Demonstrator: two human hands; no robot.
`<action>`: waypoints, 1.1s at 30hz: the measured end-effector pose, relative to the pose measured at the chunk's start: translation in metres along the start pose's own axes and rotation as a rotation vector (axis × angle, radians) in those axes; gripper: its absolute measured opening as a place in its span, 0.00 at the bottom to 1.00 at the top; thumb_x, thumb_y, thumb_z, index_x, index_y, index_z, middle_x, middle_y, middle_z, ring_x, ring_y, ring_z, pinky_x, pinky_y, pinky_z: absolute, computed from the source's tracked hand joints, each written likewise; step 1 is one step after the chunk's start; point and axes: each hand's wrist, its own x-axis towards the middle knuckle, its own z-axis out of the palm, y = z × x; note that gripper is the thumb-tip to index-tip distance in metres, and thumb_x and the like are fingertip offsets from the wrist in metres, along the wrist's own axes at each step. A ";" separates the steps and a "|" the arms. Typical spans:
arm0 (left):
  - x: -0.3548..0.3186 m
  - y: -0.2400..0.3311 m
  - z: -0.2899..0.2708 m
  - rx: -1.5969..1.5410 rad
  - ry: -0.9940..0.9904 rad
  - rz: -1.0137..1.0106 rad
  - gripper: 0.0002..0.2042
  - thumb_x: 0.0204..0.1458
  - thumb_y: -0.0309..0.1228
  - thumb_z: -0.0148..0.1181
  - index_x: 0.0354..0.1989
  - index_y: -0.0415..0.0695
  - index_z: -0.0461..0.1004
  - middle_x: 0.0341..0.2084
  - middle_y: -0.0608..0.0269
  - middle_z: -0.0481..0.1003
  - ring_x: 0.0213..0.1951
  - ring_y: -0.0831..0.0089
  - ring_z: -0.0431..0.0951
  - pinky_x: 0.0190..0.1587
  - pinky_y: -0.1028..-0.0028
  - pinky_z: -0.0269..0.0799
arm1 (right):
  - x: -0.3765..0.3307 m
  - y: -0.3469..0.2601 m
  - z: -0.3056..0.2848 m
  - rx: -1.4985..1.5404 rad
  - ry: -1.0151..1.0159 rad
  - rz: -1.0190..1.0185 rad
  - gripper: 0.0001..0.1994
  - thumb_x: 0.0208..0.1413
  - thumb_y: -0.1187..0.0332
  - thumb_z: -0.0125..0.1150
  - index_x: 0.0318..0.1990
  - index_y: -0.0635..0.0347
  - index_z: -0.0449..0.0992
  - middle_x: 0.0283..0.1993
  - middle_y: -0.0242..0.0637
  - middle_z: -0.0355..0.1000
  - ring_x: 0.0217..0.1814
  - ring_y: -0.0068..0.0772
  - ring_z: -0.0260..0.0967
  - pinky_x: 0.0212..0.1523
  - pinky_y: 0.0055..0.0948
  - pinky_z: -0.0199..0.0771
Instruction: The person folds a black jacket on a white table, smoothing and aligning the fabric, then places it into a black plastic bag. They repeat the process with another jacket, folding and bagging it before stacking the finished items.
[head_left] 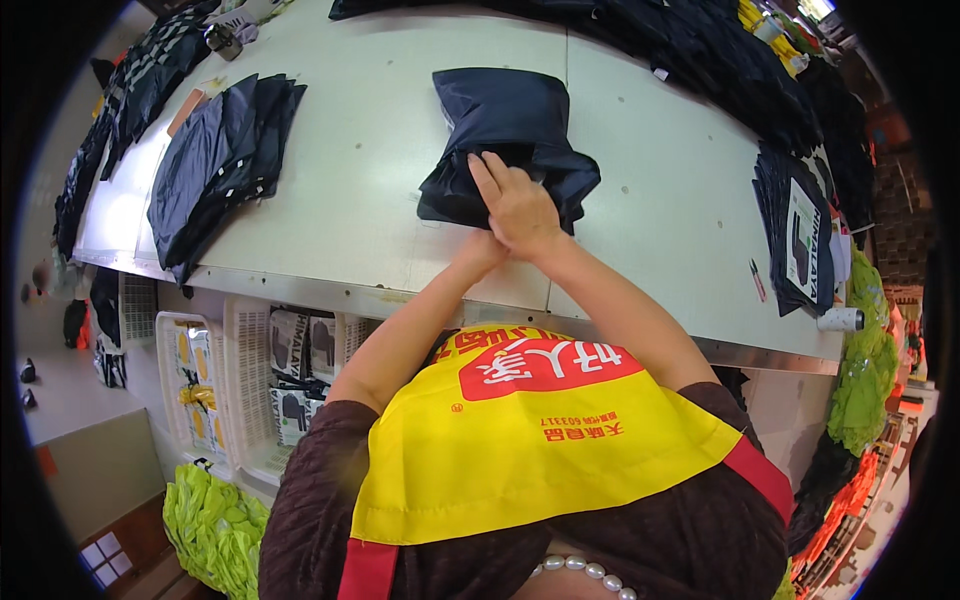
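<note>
Head view: dark cloth (505,105) near table edge (335,288), room either side.

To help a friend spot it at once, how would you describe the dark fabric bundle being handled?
Find the wide pale table, just beyond the yellow apron. Straight ahead of the apron lies a folded dark fabric bundle. Unlike the layered dark stack to its left, it has the person's right hand on its near part.

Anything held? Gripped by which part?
Can't tell if gripped: right hand is at the near part of the dark fabric bundle; left hand is mostly hidden by the right.
</note>
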 end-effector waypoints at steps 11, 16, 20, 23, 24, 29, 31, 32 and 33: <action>-0.028 0.077 -0.087 -0.606 -0.780 -0.554 0.16 0.54 0.43 0.51 0.29 0.41 0.75 0.18 0.64 0.74 0.21 0.78 0.74 0.24 0.78 0.68 | -0.052 0.017 0.003 0.273 -0.103 -0.187 0.30 0.42 0.72 0.58 0.57 0.58 0.61 0.61 0.40 0.59 0.56 0.44 0.59 0.53 0.43 0.62; 0.025 0.097 -0.139 -0.003 0.215 -0.171 0.11 0.43 0.34 0.63 0.34 0.44 0.74 0.20 0.60 0.75 0.26 0.63 0.76 0.30 0.68 0.69 | -0.030 0.016 -0.025 0.439 0.019 0.038 0.13 0.46 0.73 0.55 0.42 0.65 0.69 0.46 0.47 0.69 0.47 0.47 0.67 0.50 0.40 0.65; 0.066 0.106 -0.149 0.360 0.218 -0.164 0.11 0.40 0.29 0.61 0.34 0.46 0.72 0.29 0.60 0.73 0.34 0.60 0.74 0.35 0.64 0.69 | 0.000 0.038 -0.024 0.040 0.067 -0.078 0.01 0.44 0.74 0.52 0.25 0.59 0.68 0.28 0.38 0.66 0.34 0.38 0.66 0.38 0.32 0.66; 0.076 0.089 -0.136 0.493 0.023 -0.109 0.09 0.39 0.29 0.61 0.31 0.46 0.69 0.30 0.59 0.72 0.35 0.58 0.74 0.35 0.63 0.69 | -0.017 0.040 -0.006 -0.071 -0.050 0.065 0.02 0.45 0.72 0.51 0.25 0.58 0.69 0.27 0.37 0.68 0.34 0.37 0.67 0.34 0.32 0.67; 0.077 0.077 -0.126 0.505 -0.050 -0.106 0.09 0.39 0.29 0.61 0.30 0.46 0.69 0.30 0.59 0.72 0.35 0.57 0.74 0.35 0.63 0.69 | -0.031 0.042 0.005 -0.085 -0.130 0.125 0.02 0.46 0.72 0.51 0.26 0.58 0.69 0.28 0.37 0.68 0.34 0.37 0.68 0.33 0.33 0.67; 0.065 0.057 -0.108 0.352 0.217 -0.027 0.08 0.41 0.30 0.61 0.29 0.46 0.68 0.27 0.60 0.71 0.34 0.57 0.73 0.34 0.62 0.69 | -0.029 0.042 0.015 -0.117 -0.277 0.302 0.05 0.46 0.73 0.50 0.31 0.60 0.71 0.30 0.39 0.68 0.35 0.39 0.68 0.37 0.32 0.70; 0.074 0.064 -0.110 0.493 0.179 0.113 0.07 0.42 0.30 0.60 0.29 0.46 0.68 0.25 0.60 0.70 0.33 0.57 0.74 0.32 0.63 0.70 | -0.023 0.039 0.013 -0.030 -0.153 0.160 0.06 0.46 0.74 0.50 0.32 0.62 0.70 0.32 0.40 0.68 0.37 0.38 0.68 0.40 0.31 0.70; 0.077 0.066 -0.114 0.570 0.169 0.176 0.07 0.43 0.29 0.59 0.29 0.46 0.68 0.25 0.60 0.70 0.32 0.57 0.74 0.32 0.64 0.70 | -0.017 0.038 0.011 0.016 -0.087 0.077 0.06 0.46 0.74 0.50 0.33 0.62 0.70 0.33 0.40 0.68 0.38 0.37 0.67 0.42 0.30 0.69; 0.082 0.066 -0.112 0.600 0.139 0.183 0.06 0.43 0.29 0.58 0.29 0.46 0.68 0.24 0.60 0.71 0.32 0.57 0.74 0.31 0.63 0.70 | -0.011 0.037 0.005 0.075 -0.078 0.035 0.07 0.46 0.76 0.49 0.34 0.63 0.69 0.37 0.41 0.67 0.41 0.39 0.66 0.46 0.32 0.67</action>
